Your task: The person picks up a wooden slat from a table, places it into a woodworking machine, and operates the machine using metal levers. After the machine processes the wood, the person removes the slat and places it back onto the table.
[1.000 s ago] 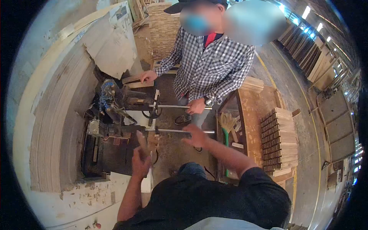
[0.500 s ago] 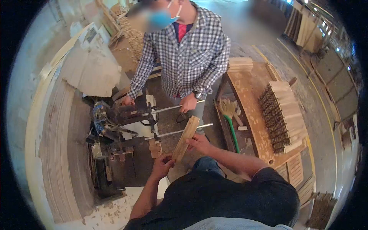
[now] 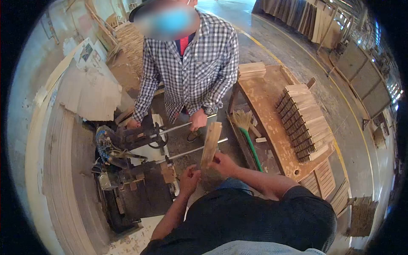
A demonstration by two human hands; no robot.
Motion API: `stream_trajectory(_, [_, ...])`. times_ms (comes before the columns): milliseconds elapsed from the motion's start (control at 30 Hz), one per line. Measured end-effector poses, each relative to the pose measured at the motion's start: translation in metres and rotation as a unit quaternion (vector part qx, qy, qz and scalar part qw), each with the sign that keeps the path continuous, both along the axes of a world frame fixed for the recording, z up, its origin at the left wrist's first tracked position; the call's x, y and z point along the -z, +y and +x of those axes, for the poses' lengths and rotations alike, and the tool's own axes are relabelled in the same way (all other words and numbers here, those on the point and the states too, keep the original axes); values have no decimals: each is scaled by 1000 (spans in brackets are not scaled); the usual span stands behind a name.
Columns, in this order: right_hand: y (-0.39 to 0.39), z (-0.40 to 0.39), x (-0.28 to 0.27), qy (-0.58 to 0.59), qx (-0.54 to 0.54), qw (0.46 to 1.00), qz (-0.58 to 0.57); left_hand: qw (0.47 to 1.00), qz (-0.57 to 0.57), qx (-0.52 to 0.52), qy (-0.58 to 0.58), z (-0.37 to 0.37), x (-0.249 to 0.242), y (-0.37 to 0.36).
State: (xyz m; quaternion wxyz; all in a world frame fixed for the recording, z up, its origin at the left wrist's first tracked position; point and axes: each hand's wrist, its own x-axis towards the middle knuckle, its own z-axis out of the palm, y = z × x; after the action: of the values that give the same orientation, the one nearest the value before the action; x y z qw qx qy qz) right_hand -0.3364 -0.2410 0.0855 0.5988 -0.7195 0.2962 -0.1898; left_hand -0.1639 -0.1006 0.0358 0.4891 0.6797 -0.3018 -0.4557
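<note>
A narrow wooden board (image 3: 210, 142) stands nearly upright in front of me, its broad face showing pale and brown grain. My right hand (image 3: 223, 165) grips its lower right edge, thumb and fingers closed on the wood. Just left of the board's bottom end is my left hand (image 3: 189, 181), its fingers loosely curled and apart, with nothing visible in them. Whether its fingertips touch the board is hard to see. Left of both hands stands a dark machine (image 3: 144, 191) with two metal rods (image 3: 195, 149) reaching out toward the board.
Across from me a person in a checked shirt (image 3: 191, 72) has one hand (image 3: 198, 120) by the upper rod and the other at the machine. A worktable (image 3: 259, 93) on the right bears stacked wood strips (image 3: 306, 123). Beside it leans a green-handled broom (image 3: 251, 148).
The board has turned more upright, and its lower end has risen. My left hand has come off that end and sits beside it. My view has shifted slightly rightward.
</note>
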Motion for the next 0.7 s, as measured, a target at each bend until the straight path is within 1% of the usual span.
stream_trajectory(33, [-10,-3,-3,-1,8,1000,0,1000,-10,4,-19,1,2,-7])
stream_trajectory(67, [-20,-8,-6,38,50,997,-45,1000,-9,14,-18,5,4,-14])
stream_trajectory(100, [-29,-15,-9,79,96,988,-86,991,-24,45,-120,13,6,-22])
stream_trajectory(133, [-39,-23,-17,82,124,983,-104,971,-41,85,-219,20,7,-31])
stream_trajectory(167, [-49,-34,-27,86,160,976,-119,950,-17,118,-289,27,8,-44])
stream_trajectory(200, [-57,-46,-38,40,195,970,-138,920,4,159,-357,33,9,-56])
stream_trajectory(233, [-66,-59,-47,-1,233,959,-160,891,-30,184,-414,37,8,-63])
stream_trajectory(267, [-75,-73,-52,-33,289,935,-202,859,-70,207,-463,41,10,-71])
stream_trajectory(300, [-85,-90,-54,-58,341,905,-249,826,-77,221,-512,48,19,-79])
stream_trajectory(333, [-98,-109,-54,-69,396,883,-242,792,-86,225,-561,50,28,-86])
stream_trajectory(367, [-107,-130,-55,-84,446,859,-238,788,-92,252,-554,45,32,-88])
stream_trajectory(433, [-112,-175,-82,-103,537,808,-221,695,-13,252,-673,43,28,-92])
stream_trajectory(467, [-116,-201,-86,-71,585,771,-241,690,-18,263,-674,43,25,-101])
stream_trajectory(500, [-116,-229,-88,-39,630,731,-259,725,68,285,-623,43,21,-109])
stream_trajectory(533, [-109,-251,-94,-98,651,707,-257,752,150,302,-566,47,18,-115])
stream_trajectory(567, [-106,-279,-94,-157,668,683,-251,748,148,310,-568,46,15,-123])
stream_trajectory(633, [-107,-346,-66,-146,729,603,-289,718,246,365,-538,47,10,-144])
stream_trajectory(667, [-102,-370,-58,-187,743,581,-275,742,200,365,-525,62,31,-149])
stream_trajectory(700, [-94,-391,-51,-228,755,557,-262,738,197,370,-528,68,41,-156])
